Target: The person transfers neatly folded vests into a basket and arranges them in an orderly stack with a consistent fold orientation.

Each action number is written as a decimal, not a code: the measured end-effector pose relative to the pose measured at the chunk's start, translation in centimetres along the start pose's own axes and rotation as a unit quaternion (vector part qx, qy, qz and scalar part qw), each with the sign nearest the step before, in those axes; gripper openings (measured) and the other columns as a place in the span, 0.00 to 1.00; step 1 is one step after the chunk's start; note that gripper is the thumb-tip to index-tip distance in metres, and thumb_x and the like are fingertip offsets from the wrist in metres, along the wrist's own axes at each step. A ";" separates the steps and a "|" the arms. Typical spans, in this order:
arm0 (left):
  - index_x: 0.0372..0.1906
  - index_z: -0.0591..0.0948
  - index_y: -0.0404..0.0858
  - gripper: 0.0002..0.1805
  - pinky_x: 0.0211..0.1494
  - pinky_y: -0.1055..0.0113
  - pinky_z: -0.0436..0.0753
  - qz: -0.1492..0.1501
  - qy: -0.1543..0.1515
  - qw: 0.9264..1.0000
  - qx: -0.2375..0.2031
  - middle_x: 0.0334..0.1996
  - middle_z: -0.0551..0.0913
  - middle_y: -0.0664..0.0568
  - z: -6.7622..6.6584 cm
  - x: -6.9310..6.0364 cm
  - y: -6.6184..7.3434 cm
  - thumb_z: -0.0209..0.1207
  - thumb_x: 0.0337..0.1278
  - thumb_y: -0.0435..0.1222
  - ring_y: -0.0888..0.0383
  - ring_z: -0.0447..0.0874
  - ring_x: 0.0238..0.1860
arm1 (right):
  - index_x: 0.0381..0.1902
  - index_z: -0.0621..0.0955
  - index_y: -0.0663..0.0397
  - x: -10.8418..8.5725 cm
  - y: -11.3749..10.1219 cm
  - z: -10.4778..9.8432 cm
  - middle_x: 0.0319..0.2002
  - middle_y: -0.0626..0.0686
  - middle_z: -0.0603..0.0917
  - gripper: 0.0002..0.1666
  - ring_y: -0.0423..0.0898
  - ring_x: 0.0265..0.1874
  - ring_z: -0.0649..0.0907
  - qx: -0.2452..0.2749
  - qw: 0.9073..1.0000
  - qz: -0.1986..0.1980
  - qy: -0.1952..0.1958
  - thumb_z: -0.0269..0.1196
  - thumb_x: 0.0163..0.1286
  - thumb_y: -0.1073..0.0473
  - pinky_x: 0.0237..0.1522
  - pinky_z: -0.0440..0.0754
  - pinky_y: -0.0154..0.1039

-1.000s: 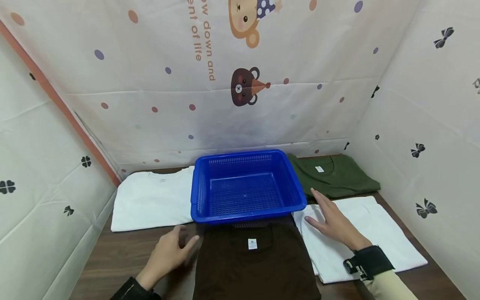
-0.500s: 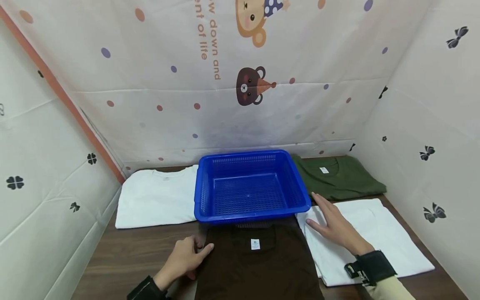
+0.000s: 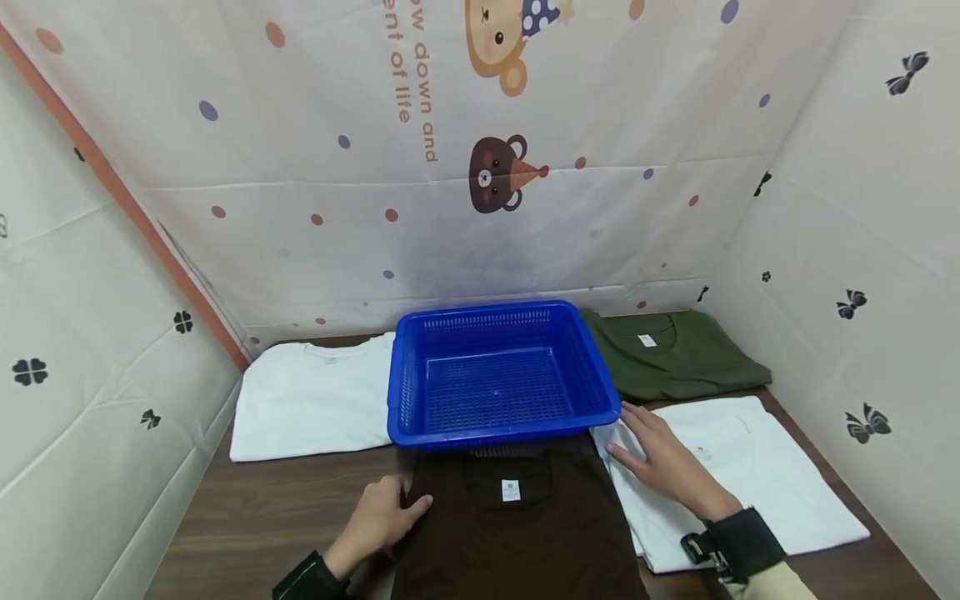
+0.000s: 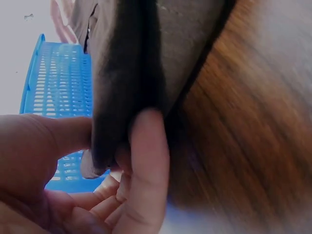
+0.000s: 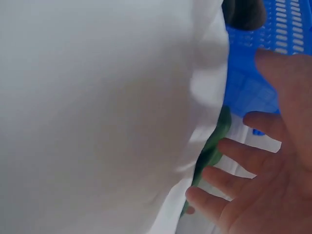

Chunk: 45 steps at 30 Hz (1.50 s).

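Table [image 3: 262, 517] is taken up by a brown shirt [image 3: 517, 546] towards the near edge, a blue basket [image 3: 506, 435] midway along the far edge, a right white shirt [image 3: 753, 487] beside the right edge, a left white shirt [image 3: 315, 408] near the far left corner and a green shirt [image 3: 682, 364] in the far right corner. The brown shirt's left edge, not held a second ago, is now pinched between thumb and finger of the left hand [image 3: 379, 517]; handling of that shirt is judged begun from one side only. Nothing is gripped by the right hand [image 3: 665, 464], which is held, fingers extended, thumb spread, over the right white shirt, just beside the basket's near right corner; contact cannot be told.
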<state>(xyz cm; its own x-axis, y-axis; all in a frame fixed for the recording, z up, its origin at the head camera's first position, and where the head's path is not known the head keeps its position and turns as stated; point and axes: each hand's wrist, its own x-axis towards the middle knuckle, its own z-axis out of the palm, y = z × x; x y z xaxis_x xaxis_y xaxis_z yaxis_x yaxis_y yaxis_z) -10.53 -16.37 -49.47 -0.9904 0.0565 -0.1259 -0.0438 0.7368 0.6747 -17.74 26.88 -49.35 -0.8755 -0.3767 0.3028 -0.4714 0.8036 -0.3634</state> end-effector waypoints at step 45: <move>0.50 0.79 0.43 0.18 0.58 0.74 0.80 0.445 0.104 0.886 -0.075 0.58 0.84 0.45 -0.5 -3.6 4.0 0.65 0.60 0.22 0.52 0.86 0.55 | 0.69 0.76 0.60 -0.9 -5.5 2.5 0.62 0.61 0.81 0.39 0.61 0.60 0.80 0.006 0.995 -0.073 -0.062 0.73 0.66 0.48 0.60 0.71 0.67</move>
<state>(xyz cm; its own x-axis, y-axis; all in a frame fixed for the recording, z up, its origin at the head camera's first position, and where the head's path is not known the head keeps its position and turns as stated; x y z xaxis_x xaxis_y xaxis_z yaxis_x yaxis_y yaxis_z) -7.17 -13.89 -45.95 -0.6441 0.4330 0.6305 0.7649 0.3640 0.5314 -14.63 21.65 -49.86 -0.8037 -0.5431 0.2430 -0.5950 0.7310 -0.3342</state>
